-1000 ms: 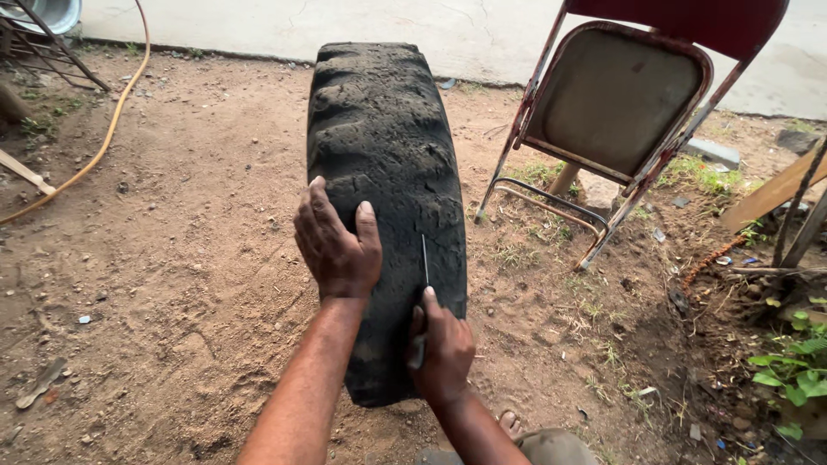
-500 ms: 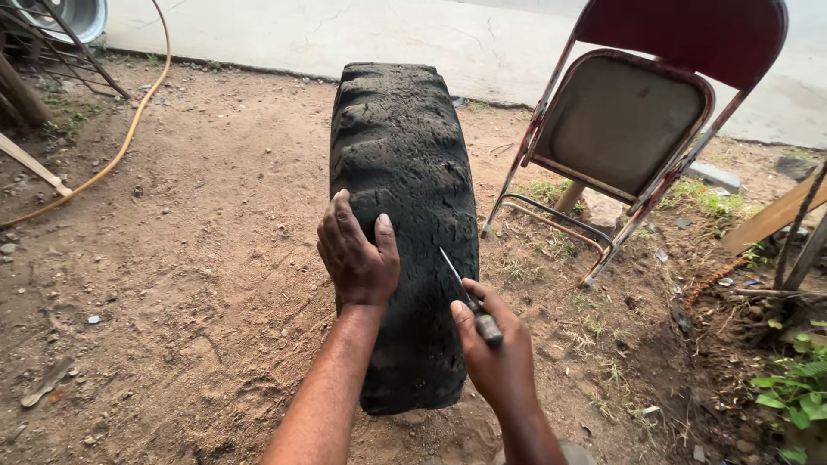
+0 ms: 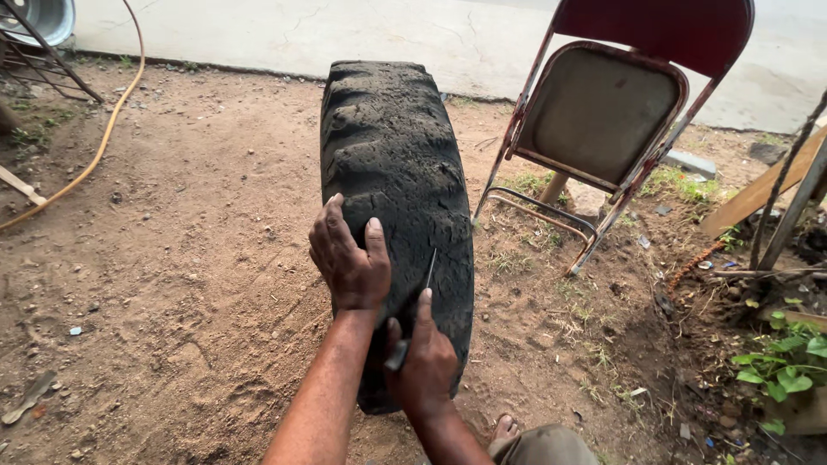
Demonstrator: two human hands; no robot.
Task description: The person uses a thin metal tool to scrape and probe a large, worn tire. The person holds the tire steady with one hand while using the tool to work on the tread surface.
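A worn black tyre [image 3: 392, 164] stands upright on bare dirt, its tread facing me. My left hand [image 3: 349, 258] lies flat on the tread, fingers spread. Just to its right, my right hand [image 3: 424, 362] grips a thin metal spike tool [image 3: 428, 271] by its handle. The tool's shaft points up along the tread, with my forefinger stretched out behind it. The tool's tip rests against the rubber.
A folded red metal chair [image 3: 620, 112] leans just right of the tyre. An orange hose [image 3: 95, 146] curves across the dirt at left. Planks, rods and green weeds [image 3: 788, 362] crowd the right edge. A concrete strip [image 3: 276, 30] runs along the back. My foot [image 3: 504, 426] shows below.
My right hand has shifted left and lower, turning the tool from a slant to nearly upright against the tread. The left hand stays on the tyre.
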